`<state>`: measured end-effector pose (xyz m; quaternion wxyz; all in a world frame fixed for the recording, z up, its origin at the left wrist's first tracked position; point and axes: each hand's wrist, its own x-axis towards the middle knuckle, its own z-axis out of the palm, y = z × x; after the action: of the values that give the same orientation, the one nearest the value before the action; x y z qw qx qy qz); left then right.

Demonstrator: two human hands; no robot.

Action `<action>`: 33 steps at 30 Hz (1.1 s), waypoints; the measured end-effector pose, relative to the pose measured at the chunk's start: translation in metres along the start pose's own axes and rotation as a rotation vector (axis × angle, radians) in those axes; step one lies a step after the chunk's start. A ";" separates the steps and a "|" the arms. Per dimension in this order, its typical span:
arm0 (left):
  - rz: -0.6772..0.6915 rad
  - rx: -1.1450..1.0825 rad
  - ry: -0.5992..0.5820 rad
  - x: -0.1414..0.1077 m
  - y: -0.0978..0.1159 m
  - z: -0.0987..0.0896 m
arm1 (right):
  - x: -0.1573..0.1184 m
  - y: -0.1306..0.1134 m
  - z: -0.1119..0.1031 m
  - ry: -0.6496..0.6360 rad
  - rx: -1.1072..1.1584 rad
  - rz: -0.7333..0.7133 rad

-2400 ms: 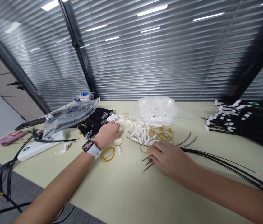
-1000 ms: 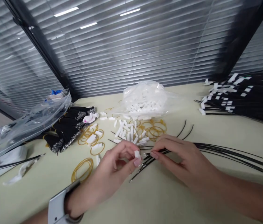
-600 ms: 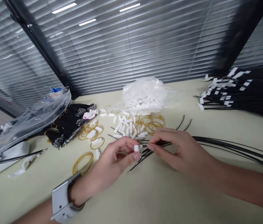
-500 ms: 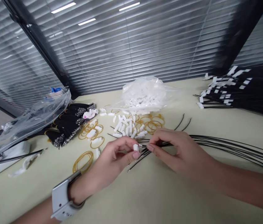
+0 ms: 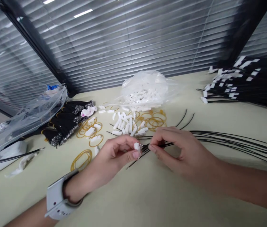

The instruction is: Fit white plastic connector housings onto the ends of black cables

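Note:
Between the thumb and fingers of my left hand (image 5: 114, 160) is a small white connector housing (image 5: 137, 147). My right hand (image 5: 178, 146) pinches a black wire close to its metal-tipped end. That metal tip (image 5: 142, 146) is at the right side of the housing; whether it sits inside I cannot tell. Several more black wires (image 5: 218, 141) pass under my right hand and run off to the right. Just beyond my fingers lies a loose pile of white connector housings (image 5: 126, 123).
A clear plastic bag (image 5: 145, 90) of white housings stands at the back. Yellow rubber bands (image 5: 81, 160) lie around the pile. Bundled black wires (image 5: 69, 121) and clear plastic sheeting (image 5: 34, 110) are at left. A stack of wires with white ends (image 5: 254, 85) lies back right.
The whole view has shifted slightly, with things appearing a little higher and further left. Both hands keep their grips, and the wire tip stays close to the housing.

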<state>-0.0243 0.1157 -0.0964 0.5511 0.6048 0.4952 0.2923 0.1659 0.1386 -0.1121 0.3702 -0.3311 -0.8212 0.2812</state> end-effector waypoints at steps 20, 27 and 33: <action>-0.017 0.017 -0.001 -0.001 -0.001 0.001 | 0.002 -0.001 0.001 -0.013 -0.020 0.021; -0.005 0.052 0.021 -0.001 0.001 0.003 | 0.002 0.000 0.002 -0.037 0.006 0.010; -0.001 0.023 0.022 -0.001 0.000 0.004 | 0.001 0.001 0.002 -0.024 0.033 -0.006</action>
<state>-0.0215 0.1132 -0.0969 0.5390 0.6075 0.5047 0.2929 0.1636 0.1398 -0.1135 0.3664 -0.3192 -0.8218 0.2974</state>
